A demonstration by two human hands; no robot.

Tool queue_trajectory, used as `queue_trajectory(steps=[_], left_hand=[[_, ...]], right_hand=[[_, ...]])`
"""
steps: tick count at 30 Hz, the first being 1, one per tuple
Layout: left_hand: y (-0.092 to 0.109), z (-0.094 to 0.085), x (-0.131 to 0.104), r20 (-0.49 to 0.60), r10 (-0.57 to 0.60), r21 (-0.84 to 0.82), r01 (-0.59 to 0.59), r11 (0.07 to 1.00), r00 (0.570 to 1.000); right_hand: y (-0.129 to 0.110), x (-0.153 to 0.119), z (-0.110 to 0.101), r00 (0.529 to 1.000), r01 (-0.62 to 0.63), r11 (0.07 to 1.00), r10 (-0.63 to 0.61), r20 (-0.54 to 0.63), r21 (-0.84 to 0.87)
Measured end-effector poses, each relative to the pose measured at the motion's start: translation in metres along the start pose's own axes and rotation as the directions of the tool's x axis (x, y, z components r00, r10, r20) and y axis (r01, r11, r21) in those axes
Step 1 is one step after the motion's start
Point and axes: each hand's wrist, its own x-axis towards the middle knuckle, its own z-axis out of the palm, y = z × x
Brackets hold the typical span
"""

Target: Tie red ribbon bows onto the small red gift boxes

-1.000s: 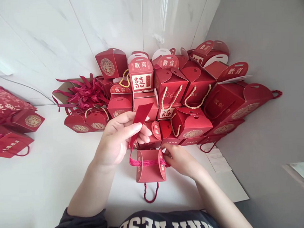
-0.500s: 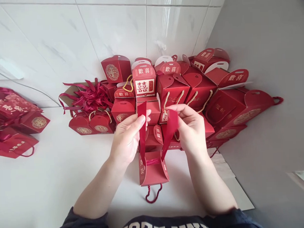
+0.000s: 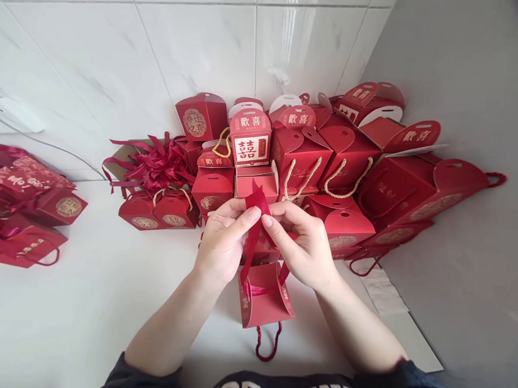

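A dark red ribbon runs through the slots of a small red gift box on the white surface in front of me. Its two ends meet and cross above the box, between my fingertips. My left hand pinches one end between thumb and fingers. My right hand pinches the other end, its thumb close to the left one. From the near side of the box hangs a dark red cord handle. Part of the ribbon on the right is hidden behind my right hand.
Stacked red gift boxes fill the back against the tiled wall. A heap of loose ribbons lies in an open box at back left. More red boxes with ribbon bows stand far left. A grey panel bounds the right side.
My hands have come together from either side, bringing the two separate ribbon ends to a crossing above the box. The view has shifted slightly.
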Motion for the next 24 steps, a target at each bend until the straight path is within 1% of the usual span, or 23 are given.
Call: queue_trajectory(steps=[3,5,8,12,13,15,18,21,24], left_hand=[[-0.002,0.002,0.0,-0.052,-0.044,-0.019,0.043,0.999,0.998],[-0.003,0.003,-0.001,-0.055,-0.078,-0.014,0.078,0.997,0.995],[-0.005,0.004,-0.001,-0.033,-0.096,-0.013,0.096,0.995,0.995],[-0.006,0.002,-0.001,0.021,-0.111,-0.015,0.111,0.994,0.994],[-0.006,0.002,-0.001,0.027,-0.102,-0.005,0.102,0.995,0.994],[-0.006,0.001,-0.001,0.02,-0.047,0.033,0.046,0.998,0.999],[-0.005,-0.001,-0.001,0.011,0.039,0.122,-0.04,0.992,0.999],[-0.006,-0.003,-0.002,0.031,0.019,0.204,-0.025,0.979,0.999],[-0.01,-0.003,-0.003,0.062,-0.013,0.265,-0.004,0.964,0.998]], right_hand=[[0.002,0.0,0.001,0.997,-0.042,0.992,0.033,0.073,0.122],[0.004,0.001,0.001,0.994,-0.066,0.977,0.048,0.095,0.201],[0.006,0.001,0.001,0.994,-0.088,0.958,0.065,0.093,0.272],[0.007,0.003,0.0,0.986,-0.129,0.929,0.082,0.148,0.346],[0.006,0.004,-0.001,0.985,-0.131,0.932,0.082,0.155,0.337],[0.004,0.005,-0.004,0.987,-0.115,0.955,0.078,0.141,0.275],[0.002,0.006,-0.01,0.997,-0.057,0.981,0.046,0.064,0.183],[0.001,0.007,-0.015,1.0,-0.015,0.988,0.014,0.009,0.155],[0.002,0.007,-0.015,1.0,-0.009,0.991,0.012,-0.023,0.133]])
